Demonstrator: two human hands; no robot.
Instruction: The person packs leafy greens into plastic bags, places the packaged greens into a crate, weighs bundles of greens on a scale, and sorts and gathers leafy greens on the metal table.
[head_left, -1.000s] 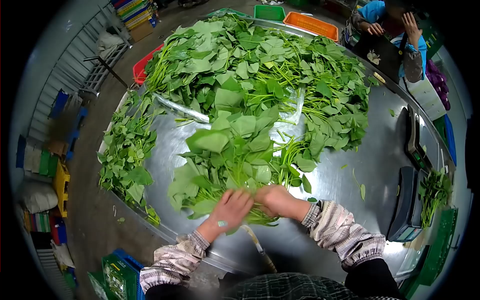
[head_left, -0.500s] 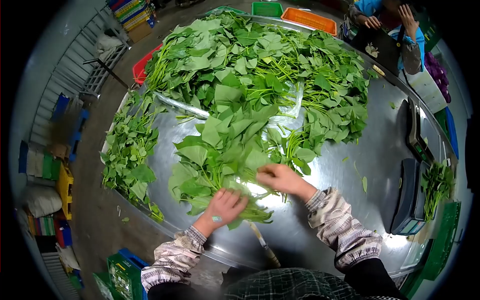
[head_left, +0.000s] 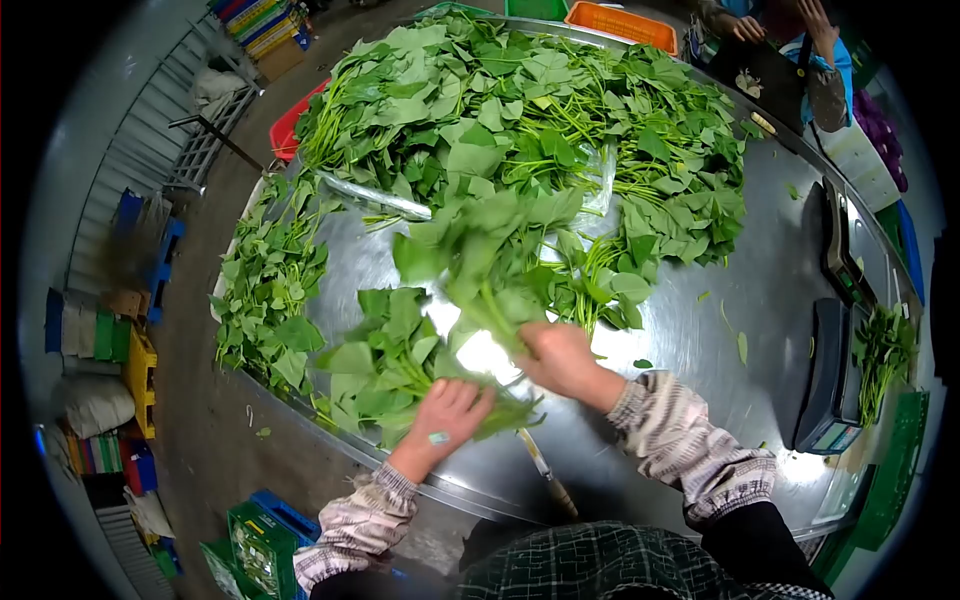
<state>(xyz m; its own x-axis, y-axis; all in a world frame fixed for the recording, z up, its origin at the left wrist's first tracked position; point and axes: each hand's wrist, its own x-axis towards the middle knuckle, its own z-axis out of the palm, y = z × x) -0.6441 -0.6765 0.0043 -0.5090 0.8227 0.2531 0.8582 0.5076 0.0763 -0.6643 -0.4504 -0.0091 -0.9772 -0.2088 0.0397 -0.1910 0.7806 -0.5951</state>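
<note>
My right hand [head_left: 562, 362] is closed around the stems of a bunch of leafy greens [head_left: 490, 245], whose leaves point away from me and are blurred by motion. To its left, my left hand [head_left: 445, 415] grips the stem end of another leafy bunch [head_left: 385, 360], low over the metal table [head_left: 660, 430]. A small pale patch sits on the back of that hand. Beyond both hands lies a large heap of the same broad-leaved greens [head_left: 420, 100]. A slim knife-like tool with a wooden handle [head_left: 562, 497] rests at the near table edge.
More greens [head_left: 270, 290] line the table's left edge. Two dark scales [head_left: 825, 385] stand at the right, beside a small bunch [head_left: 880, 365]. Clear plastic wrap [head_left: 380, 198] lies by the heap. An orange crate [head_left: 620, 25] and a person's hand [head_left: 820, 30] show at the far side.
My right hand has taken hold of stems and drawn a bunch apart from the one under my left hand. The left-hand bunch now lies separately, further left.
</note>
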